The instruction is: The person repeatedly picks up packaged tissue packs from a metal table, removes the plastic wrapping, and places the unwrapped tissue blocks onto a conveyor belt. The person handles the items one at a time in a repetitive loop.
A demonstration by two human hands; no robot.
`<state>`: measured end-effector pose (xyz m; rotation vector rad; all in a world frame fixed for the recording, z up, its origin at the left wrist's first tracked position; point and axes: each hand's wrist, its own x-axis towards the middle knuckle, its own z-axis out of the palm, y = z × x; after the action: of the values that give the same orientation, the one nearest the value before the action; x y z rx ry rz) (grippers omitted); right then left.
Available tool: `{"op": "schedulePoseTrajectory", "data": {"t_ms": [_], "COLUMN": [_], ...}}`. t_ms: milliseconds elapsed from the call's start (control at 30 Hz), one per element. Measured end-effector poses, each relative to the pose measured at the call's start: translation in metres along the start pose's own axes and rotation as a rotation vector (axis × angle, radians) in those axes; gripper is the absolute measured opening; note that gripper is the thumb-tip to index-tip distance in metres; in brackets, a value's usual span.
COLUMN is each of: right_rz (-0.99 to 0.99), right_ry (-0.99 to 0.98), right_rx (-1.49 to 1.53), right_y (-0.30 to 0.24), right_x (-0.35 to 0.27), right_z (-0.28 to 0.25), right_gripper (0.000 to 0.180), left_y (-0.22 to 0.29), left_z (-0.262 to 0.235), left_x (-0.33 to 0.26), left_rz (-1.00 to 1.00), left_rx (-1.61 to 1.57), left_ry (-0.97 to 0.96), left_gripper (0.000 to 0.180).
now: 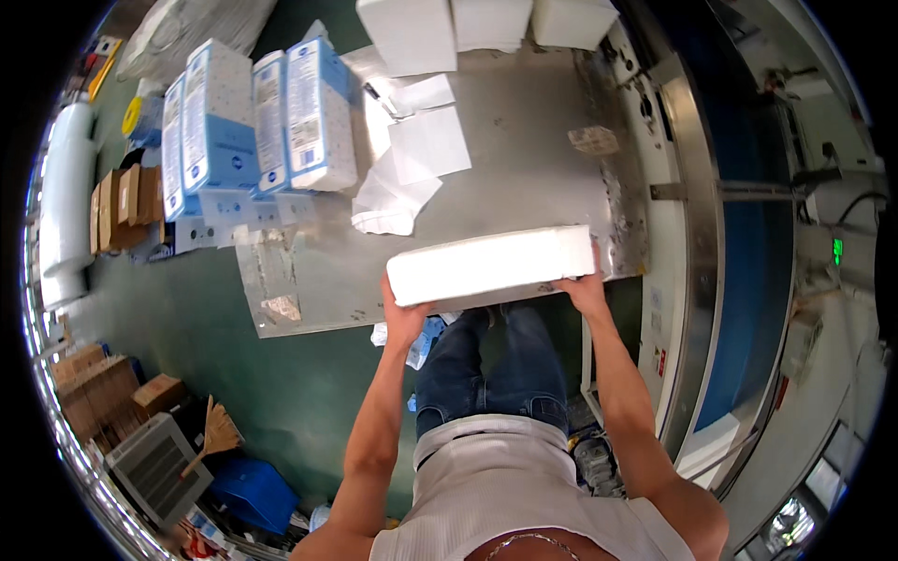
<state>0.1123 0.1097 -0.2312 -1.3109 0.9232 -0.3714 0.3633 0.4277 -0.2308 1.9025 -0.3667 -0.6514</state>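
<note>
A long white block (pixel 491 265), which looks like a stack of soft folded sheets, spans the space between my hands at the near edge of the metal table (pixel 524 140). My left hand (pixel 404 316) grips its left end, and the right end is held by my right hand (pixel 585 288). Most of the fingers are hidden behind or under the block. Beyond it on the table lie a crumpled white sheet (pixel 388 201) and flat white sheets (pixel 430 145). A pen-like thing (pixel 379 98) lies close to those sheets.
Blue-and-white printed packs (pixel 321 122) stand at the table's left. More white stacks (pixel 407 37) line the far edge. A machine with a blue belt (pixel 753 280) runs along the right. Cardboard boxes (pixel 98 388), a broom (pixel 217 432) and a blue bin (pixel 253 493) are on the left floor.
</note>
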Motion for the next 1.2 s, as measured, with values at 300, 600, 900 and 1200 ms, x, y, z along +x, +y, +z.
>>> {"op": "schedulePoseTrajectory", "data": {"t_ms": [300, 600, 900, 1200], "right_rz": [0.187, 0.264, 0.335, 0.183], "right_ry": [-0.089, -0.319, -0.303, -0.254], "right_rx": [-0.103, -0.636, -0.303, -0.142], "right_y": [-0.008, -0.057, -0.088, -0.04], "right_x": [-0.005, 0.038, 0.033, 0.028], "right_z": [0.014, 0.007, -0.002, 0.018], "right_gripper": [0.094, 0.107, 0.098, 0.096], "left_y": [0.002, 0.085, 0.045, 0.08], "left_z": [0.01, -0.014, -0.033, 0.018], "left_x": [-0.003, 0.039, 0.04, 0.032], "left_rz": [-0.134, -0.519, -0.667, -0.474], "left_rx": [0.027, 0.153, -0.367, -0.191], "left_ry": [-0.027, -0.403, -0.157, -0.149], "left_gripper": [0.048, 0.074, 0.069, 0.065]}}
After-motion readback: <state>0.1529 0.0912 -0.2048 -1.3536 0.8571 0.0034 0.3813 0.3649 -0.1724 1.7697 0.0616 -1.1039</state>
